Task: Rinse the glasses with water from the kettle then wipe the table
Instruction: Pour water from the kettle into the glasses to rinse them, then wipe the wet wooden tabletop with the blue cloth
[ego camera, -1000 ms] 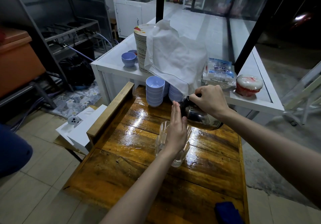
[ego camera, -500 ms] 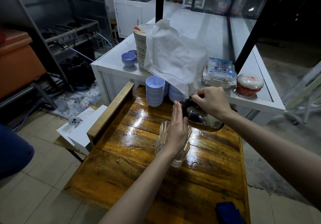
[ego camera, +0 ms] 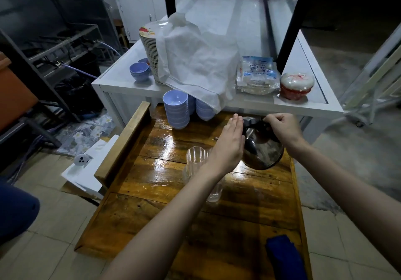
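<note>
while right hand (ego camera: 282,128) grips one kettle (ego camera: 263,151), two glasses (ego camera: 195,158) visible

The kettle (ego camera: 263,149) now stands more upright and lower over the table (ego camera: 162,182). The right hand (ego camera: 282,125) shifts from a full grip to pinching the handle. The left hand (ego camera: 227,147) reaches farther forward beside the lid, uncovering more of the glasses (ego camera: 196,158)

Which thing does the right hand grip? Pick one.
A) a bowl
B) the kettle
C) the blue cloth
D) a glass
B: the right hand curls round the handle on top of the kettle, while the cloth lies untouched.
</note>
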A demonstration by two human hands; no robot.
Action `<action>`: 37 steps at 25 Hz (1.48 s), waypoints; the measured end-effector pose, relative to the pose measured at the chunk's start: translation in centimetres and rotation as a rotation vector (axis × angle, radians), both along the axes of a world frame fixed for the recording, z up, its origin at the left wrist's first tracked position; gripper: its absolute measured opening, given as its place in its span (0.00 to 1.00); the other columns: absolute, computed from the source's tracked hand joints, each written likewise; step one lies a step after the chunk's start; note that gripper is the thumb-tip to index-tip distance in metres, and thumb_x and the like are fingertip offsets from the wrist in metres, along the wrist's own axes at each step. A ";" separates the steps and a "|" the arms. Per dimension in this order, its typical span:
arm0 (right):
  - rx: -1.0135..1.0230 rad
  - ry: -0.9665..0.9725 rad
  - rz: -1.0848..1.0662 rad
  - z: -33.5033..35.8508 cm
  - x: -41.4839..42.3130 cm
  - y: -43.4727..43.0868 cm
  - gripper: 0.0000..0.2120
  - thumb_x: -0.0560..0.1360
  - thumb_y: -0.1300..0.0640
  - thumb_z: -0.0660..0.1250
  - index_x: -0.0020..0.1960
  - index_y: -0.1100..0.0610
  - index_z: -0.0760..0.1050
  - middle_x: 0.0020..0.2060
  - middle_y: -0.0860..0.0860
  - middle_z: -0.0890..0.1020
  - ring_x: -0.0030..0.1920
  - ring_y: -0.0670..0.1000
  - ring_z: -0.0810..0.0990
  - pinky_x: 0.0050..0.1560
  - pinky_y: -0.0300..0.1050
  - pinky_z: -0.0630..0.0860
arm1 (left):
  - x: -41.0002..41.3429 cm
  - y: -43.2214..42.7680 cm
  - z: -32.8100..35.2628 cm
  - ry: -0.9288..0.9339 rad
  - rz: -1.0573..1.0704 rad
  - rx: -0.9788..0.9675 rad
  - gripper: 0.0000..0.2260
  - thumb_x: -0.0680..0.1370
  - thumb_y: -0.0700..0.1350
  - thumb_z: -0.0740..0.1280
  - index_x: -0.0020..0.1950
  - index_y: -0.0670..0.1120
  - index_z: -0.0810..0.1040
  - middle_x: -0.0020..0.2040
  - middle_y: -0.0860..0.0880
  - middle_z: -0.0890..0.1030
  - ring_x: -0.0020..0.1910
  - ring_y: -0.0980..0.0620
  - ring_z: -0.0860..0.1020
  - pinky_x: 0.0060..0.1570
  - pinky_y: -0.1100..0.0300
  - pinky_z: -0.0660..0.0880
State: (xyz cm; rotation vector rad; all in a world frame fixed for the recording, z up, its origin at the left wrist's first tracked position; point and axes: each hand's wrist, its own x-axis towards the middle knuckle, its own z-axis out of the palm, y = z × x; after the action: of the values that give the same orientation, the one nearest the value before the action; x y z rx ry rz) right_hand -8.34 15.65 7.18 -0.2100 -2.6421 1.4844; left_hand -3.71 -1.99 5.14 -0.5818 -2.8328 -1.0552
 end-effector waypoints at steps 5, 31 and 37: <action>-0.203 -0.154 -0.264 -5.3 2.6 3.5 0.19 0.74 0.53 0.64 0.25 0.54 0.72 0.25 0.50 0.74 0.32 0.53 0.73 0.35 0.45 0.69 | -1.0 3.9 -2.3 -0.118 -0.188 -0.272 0.24 0.84 0.43 0.49 0.78 0.39 0.46 0.79 0.41 0.47 0.78 0.46 0.47 0.75 0.56 0.44; 0.033 -0.204 -0.448 -18.7 13.6 9.7 0.16 0.80 0.46 0.60 0.57 0.56 0.76 0.56 0.54 0.77 0.57 0.54 0.75 0.58 0.52 0.74 | 3.6 7.6 -9.5 0.053 -0.343 -0.366 0.25 0.83 0.43 0.50 0.78 0.42 0.44 0.78 0.44 0.43 0.77 0.50 0.40 0.77 0.55 0.42; 0.496 -0.216 0.056 -23.3 26.9 5.8 0.27 0.78 0.42 0.55 0.67 0.60 0.71 0.66 0.57 0.73 0.66 0.58 0.71 0.63 0.50 0.70 | 14.8 0.5 -14.8 -0.100 -0.303 -0.191 0.22 0.82 0.46 0.54 0.76 0.45 0.59 0.78 0.48 0.56 0.78 0.55 0.53 0.75 0.54 0.57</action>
State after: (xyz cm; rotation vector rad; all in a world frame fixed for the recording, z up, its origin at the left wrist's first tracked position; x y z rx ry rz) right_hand 18.58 21.48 -16.13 -0.2637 -3.1057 0.8097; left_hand 11.08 -1.49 -9.68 -1.0308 -3.0210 -0.8760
